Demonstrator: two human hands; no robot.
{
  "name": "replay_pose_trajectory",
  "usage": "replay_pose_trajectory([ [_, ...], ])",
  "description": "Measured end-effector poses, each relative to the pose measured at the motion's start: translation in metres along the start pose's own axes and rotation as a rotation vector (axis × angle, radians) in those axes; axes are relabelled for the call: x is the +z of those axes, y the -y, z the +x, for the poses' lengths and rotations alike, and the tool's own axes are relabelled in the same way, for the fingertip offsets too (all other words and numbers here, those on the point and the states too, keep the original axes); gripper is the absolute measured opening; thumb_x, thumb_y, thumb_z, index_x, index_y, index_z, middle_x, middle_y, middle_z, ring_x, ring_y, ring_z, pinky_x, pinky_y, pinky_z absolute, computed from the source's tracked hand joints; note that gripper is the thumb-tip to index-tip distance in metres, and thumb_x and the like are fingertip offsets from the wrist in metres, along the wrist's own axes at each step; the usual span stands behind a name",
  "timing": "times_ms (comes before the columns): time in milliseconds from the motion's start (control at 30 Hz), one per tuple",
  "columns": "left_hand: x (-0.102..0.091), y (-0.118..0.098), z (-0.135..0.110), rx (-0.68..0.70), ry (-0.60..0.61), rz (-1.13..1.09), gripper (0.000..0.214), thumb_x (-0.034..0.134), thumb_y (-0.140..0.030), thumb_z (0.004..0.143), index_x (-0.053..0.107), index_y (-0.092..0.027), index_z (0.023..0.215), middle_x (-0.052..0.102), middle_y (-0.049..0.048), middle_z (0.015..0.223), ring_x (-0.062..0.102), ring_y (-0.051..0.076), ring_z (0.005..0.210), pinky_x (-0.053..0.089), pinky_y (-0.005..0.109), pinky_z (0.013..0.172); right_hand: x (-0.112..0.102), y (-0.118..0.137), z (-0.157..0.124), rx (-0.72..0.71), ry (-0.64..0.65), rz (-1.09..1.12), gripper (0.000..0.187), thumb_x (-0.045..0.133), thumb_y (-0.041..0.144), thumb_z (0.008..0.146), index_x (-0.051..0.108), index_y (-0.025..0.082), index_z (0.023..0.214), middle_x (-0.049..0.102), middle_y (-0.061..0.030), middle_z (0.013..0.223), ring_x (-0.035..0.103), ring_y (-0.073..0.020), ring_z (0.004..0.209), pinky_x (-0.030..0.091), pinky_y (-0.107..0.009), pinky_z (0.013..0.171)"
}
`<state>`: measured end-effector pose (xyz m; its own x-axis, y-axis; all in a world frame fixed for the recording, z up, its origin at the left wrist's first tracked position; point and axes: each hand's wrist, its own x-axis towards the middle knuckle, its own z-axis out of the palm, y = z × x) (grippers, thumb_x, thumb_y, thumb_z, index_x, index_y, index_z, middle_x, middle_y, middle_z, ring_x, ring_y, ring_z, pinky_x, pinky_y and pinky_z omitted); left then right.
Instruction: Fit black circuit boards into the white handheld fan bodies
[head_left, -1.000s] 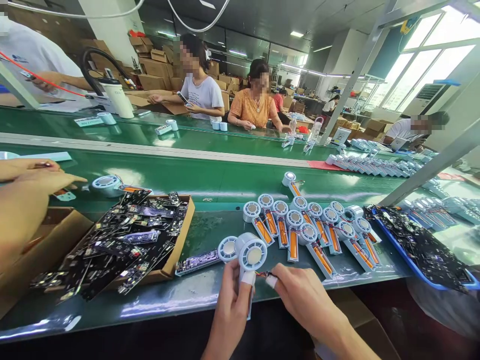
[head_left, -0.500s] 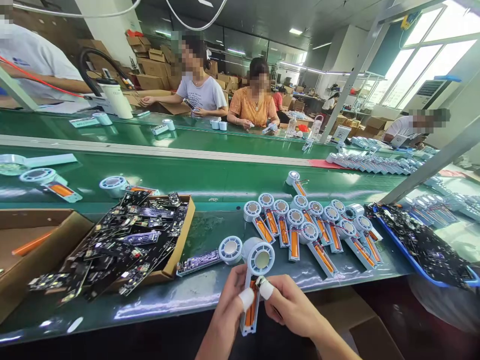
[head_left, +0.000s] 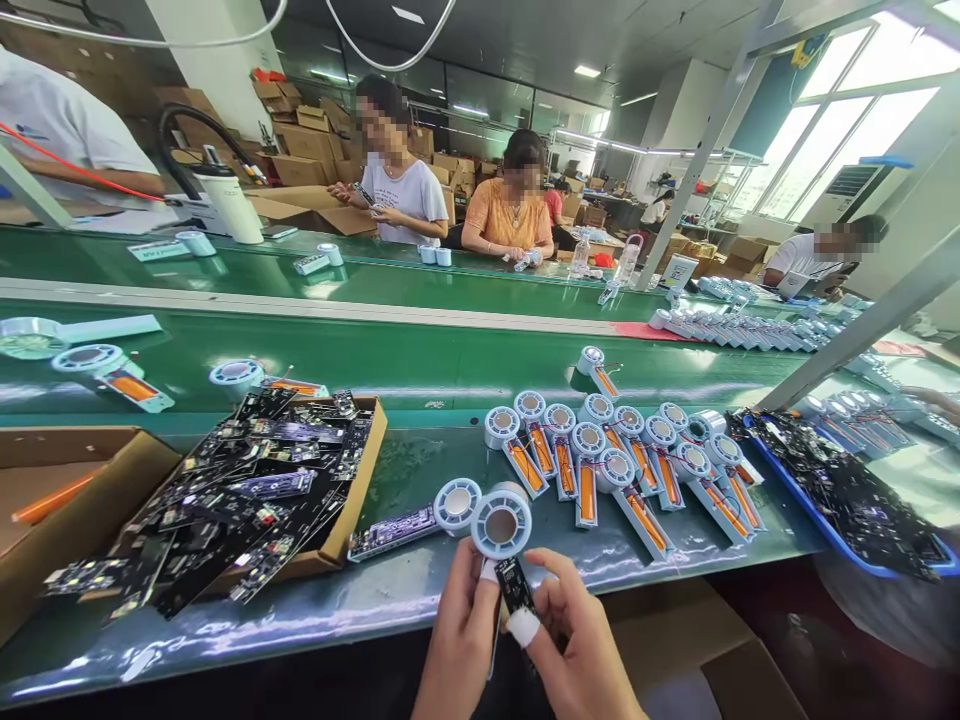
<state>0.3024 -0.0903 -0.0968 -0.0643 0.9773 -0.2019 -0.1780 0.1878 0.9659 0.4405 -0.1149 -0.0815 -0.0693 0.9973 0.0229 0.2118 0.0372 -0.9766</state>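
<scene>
My left hand (head_left: 459, 640) grips the handle of a white fan housing (head_left: 501, 523) with a round head, held upright over the near table edge. My right hand (head_left: 574, 640), with taped fingertips, presses a small black circuit board (head_left: 514, 585) onto that handle. Both hands are closed around the part. Another fan housing with a board fitted (head_left: 409, 522) lies on the table just behind it. A cardboard tray of black circuit boards (head_left: 247, 485) sits to the left.
Several white fan housings with orange batteries (head_left: 615, 462) lie in rows at right. A blue tray of boards (head_left: 844, 495) stands far right. The green conveyor belt (head_left: 420, 355) carries more housings (head_left: 112, 372). Other people work across the belt. An open cardboard box (head_left: 67, 500) is at left.
A black circuit board now covers the orange battery in the handle. My hands and the housing dropped slightly toward me. A neighbour's hands at left, seen a second ago, are gone.
</scene>
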Motion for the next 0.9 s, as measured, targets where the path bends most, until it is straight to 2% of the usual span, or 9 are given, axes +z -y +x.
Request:
replay_pose_trajectory([
  [100,0.004,-0.006,-0.002,-0.103,0.028,-0.203,0.035,0.059,-0.045,0.087,0.067,-0.023,0.114,0.066,-0.0001,0.075,0.06,0.016,0.063,0.051,0.025,0.059,-0.001,-0.012,-0.005,-0.089,-0.076,-0.079,0.033,0.053,0.037,0.098,0.059,0.023,0.128,0.059,-0.0003,0.077,0.056,-0.0132,0.06,0.048,-0.022,0.056],
  [200,0.011,-0.013,-0.005,-0.228,0.046,-0.338,0.045,0.06,-0.053,0.086,0.063,-0.021,0.119,0.058,-0.0045,0.063,0.054,0.013,0.056,0.046,0.023,0.054,-0.004,-0.017,-0.007,-0.303,-0.16,-0.284,0.03,0.049,0.023,0.1,0.061,0.027,0.127,0.069,-0.0055,0.093,0.067,-0.0171,0.074,0.056,-0.024,0.066],
  [300,0.015,-0.016,-0.005,-0.302,-0.041,-0.359,0.057,0.07,-0.052,0.078,0.06,-0.023,0.125,0.064,-0.0039,0.074,0.055,0.012,0.058,0.046,0.022,0.056,-0.006,-0.018,-0.01,-0.553,-0.232,-0.493,0.041,0.043,0.014,0.099,0.058,0.028,0.134,0.071,-0.007,0.097,0.071,-0.0178,0.081,0.059,-0.024,0.07],
  [367,0.016,-0.016,-0.003,-0.313,-0.09,-0.345,0.06,0.074,-0.049,0.073,0.06,-0.024,0.127,0.068,-0.0018,0.084,0.057,0.012,0.061,0.048,0.022,0.057,-0.005,-0.018,-0.011,-0.629,-0.269,-0.591,0.045,0.039,0.015,0.1,0.054,0.025,0.141,0.069,-0.0075,0.091,0.069,-0.0173,0.073,0.058,-0.024,0.064],
  [467,0.015,-0.013,-0.002,-0.312,-0.127,-0.284,0.057,0.069,-0.046,0.075,0.061,-0.023,0.127,0.07,-0.0004,0.089,0.056,0.011,0.059,0.047,0.023,0.056,-0.006,-0.016,-0.011,-0.705,-0.275,-0.733,0.049,0.045,0.019,0.1,0.047,0.023,0.149,0.066,-0.0068,0.083,0.065,-0.0175,0.064,0.058,-0.027,0.059],
  [600,0.014,-0.008,-0.002,-0.259,-0.066,-0.318,0.056,0.064,-0.052,0.081,0.059,-0.023,0.128,0.068,0.0,0.084,0.06,0.015,0.062,0.051,0.027,0.061,-0.007,-0.009,-0.004,-0.712,-0.276,-0.806,0.057,0.042,0.014,0.1,0.037,0.022,0.155,0.061,-0.0052,0.078,0.062,-0.0168,0.06,0.055,-0.026,0.052],
  [700,0.019,-0.002,-0.004,-0.181,-0.017,-0.344,0.058,0.06,-0.059,0.084,0.056,-0.023,0.129,0.07,0.0044,0.094,0.068,0.021,0.079,0.055,0.031,0.071,-0.001,-0.006,0.004,-0.641,-0.309,-0.773,0.054,0.038,0.014,0.101,0.038,0.022,0.154,0.06,-0.0049,0.079,0.064,-0.0166,0.061,0.055,-0.025,0.052],
  [800,0.02,0.014,-0.002,-0.081,-0.14,-0.135,0.054,0.054,-0.058,0.09,0.05,-0.024,0.132,0.067,0.0079,0.116,0.066,0.024,0.106,0.054,0.033,0.085,0.011,-0.008,0.008,-0.584,-0.303,-0.762,0.047,0.035,0.019,0.103,0.042,0.017,0.15,0.065,-0.0071,0.083,0.068,-0.0176,0.062,0.056,-0.026,0.054],
  [900,0.008,0.041,0.008,0.041,-0.182,0.118,0.055,0.051,-0.058,0.09,0.048,-0.023,0.132,0.067,0.0092,0.12,0.066,0.025,0.108,0.056,0.033,0.083,0.026,-0.012,0.007,-0.588,-0.313,-0.864,0.045,0.028,0.026,0.103,0.049,0.01,0.141,0.07,-0.0102,0.082,0.069,-0.0206,0.058,0.055,-0.029,0.048],
])
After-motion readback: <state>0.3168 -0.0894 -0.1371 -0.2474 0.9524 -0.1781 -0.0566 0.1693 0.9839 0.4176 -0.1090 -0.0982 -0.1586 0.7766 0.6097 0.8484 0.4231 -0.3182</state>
